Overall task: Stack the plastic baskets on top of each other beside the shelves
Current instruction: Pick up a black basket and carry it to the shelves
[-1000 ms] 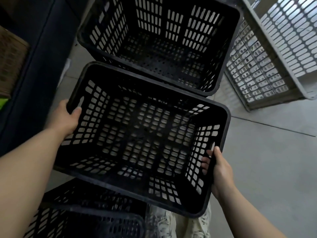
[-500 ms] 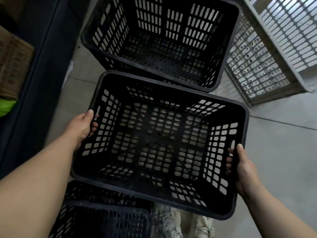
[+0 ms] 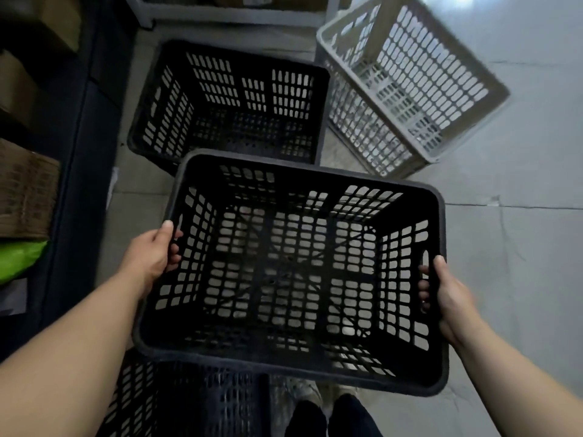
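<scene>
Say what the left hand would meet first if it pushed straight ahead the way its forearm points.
Gripping the held black basket at its side wall, the left hand would probably reach the black basket on the floor first; depth is unclear.

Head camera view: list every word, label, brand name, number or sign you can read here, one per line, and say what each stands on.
No readable text anywhere.
Held black basket, far black basket, grey basket: plain perforated plastic, no labels showing.
Cardboard boxes on the shelves: no print visible.
Green bag: no print visible.
</scene>
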Motion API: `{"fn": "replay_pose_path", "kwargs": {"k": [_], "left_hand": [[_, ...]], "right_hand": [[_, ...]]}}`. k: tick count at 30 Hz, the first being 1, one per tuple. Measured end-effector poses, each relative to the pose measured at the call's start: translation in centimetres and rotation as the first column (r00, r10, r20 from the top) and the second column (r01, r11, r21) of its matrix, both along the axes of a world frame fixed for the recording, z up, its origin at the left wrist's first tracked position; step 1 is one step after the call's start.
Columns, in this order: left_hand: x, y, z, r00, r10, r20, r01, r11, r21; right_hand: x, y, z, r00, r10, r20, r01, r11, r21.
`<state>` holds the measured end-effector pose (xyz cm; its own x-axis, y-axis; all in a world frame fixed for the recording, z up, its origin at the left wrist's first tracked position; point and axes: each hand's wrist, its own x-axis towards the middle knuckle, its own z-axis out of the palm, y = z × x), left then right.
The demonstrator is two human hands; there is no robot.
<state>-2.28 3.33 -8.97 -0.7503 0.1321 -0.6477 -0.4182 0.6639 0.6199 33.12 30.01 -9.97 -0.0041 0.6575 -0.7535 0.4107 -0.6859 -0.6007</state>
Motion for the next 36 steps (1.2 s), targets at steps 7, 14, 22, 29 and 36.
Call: {"fn": "replay_pose_path", "kwargs": {"k": [7,14,22,29,36], "left_hand": [[4.2,5.5,8.3,0.995,-0.067,-0.079,0.069,0.997,0.025],[11.0,10.9,14.1,0.982,-0.173,-0.073,0.177,0.983,0.058],[20.9,20.6,19.7,0.952,-0.295,-0.084,0.304,0.944,0.131],[31.4,29.4,25.3,0.909,-0.397,-0.126,0.415,0.89,0.19],[40.2,39.4,28.9,0.852,-0.507,-0.129,0.523,0.82,0.235]], "right_hand": [[5.9,2.8,9.3,0.994,-0.104,0.011,0.103,0.991,0.081],[14.6,5.3,16.6,0.97,-0.232,0.07,0.222,0.967,0.124],[27.2,8.0,21.9,0.915,-0.4,0.045,0.386,0.904,0.185],[39.2,11.2,27.1,0.857,-0.515,-0.02,0.51,0.843,0.172],[48.9,15.2,31.2,0.772,-0.634,-0.048,0.632,0.755,0.174]]}}
